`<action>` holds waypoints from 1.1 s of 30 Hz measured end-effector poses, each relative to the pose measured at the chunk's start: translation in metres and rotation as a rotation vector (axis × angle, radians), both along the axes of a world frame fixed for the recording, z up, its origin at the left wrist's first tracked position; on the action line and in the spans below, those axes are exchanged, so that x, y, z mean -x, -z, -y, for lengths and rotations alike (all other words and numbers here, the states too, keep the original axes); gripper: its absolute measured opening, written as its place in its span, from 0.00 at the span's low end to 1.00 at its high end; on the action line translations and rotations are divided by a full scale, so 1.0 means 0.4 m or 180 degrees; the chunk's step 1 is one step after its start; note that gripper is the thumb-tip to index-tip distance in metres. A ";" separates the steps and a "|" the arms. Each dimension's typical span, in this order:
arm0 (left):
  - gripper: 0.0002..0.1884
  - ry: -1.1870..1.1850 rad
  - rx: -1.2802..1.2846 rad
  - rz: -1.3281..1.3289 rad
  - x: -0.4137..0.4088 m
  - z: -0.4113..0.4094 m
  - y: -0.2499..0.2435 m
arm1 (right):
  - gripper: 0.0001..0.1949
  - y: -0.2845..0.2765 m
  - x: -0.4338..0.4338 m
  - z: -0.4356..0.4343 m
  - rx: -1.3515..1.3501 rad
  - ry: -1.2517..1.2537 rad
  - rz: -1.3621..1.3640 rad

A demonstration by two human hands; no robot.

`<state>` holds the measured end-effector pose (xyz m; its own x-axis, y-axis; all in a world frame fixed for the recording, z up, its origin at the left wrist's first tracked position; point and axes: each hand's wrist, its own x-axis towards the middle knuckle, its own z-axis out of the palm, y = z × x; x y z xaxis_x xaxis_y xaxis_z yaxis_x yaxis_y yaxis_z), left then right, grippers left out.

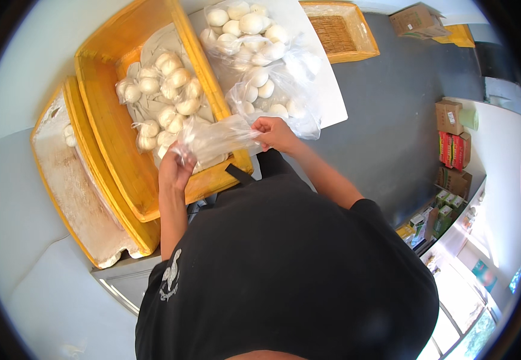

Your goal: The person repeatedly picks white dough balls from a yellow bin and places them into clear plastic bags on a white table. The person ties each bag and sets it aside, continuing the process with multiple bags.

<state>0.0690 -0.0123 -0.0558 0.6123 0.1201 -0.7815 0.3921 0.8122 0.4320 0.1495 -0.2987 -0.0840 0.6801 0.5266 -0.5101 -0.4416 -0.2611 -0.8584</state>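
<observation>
A clear plastic bag [226, 135] is stretched between my two hands, above the near edge of a yellow-coated foam box. My left hand [178, 166] grips its left end over the box. Pinched in my right hand [274, 134] is the other end. The bag looks flat; I cannot tell whether anything is in it. Inside the yellow box [111, 157], knotted clear bags of round cream-white buns [177, 78] lie on a pale cloth. More round white pieces, bun-like, sit in a large clear bag [251, 22] and a second open bag [269, 96] on a white board.
The white board [332, 105] ends just right of the bags. Left of the yellow box stands a foam lid or box [75, 180]. Across the grey floor [377, 112] are another foam box [368, 36], cardboard cartons [449, 117] and shelved packages [443, 216].
</observation>
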 end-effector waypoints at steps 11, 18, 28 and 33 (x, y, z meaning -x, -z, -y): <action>0.10 0.1345 -0.2252 -0.0544 0.103 0.246 0.032 | 0.49 0.677 -0.322 0.080 0.1444 0.1242 -0.0588; 0.12 0.1863 -0.1324 -0.0586 0.071 0.364 -0.021 | 0.43 0.739 -0.462 -0.051 0.2074 0.1450 -0.1547; 0.07 0.1697 -0.1893 -0.0338 0.010 0.367 -0.012 | 0.28 0.588 -0.309 0.110 0.2853 0.1082 -0.0144; 0.06 0.2159 -0.2220 -0.0021 -0.025 0.371 -0.010 | 0.27 0.565 -0.159 0.172 0.1049 0.2799 -0.1135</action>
<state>0.0788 -0.1608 -0.0518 0.7181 0.1809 -0.6721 0.6864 -0.0248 0.7268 0.2130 -0.3676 -0.3101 0.5387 -0.2937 -0.7896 -0.8091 0.0809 -0.5821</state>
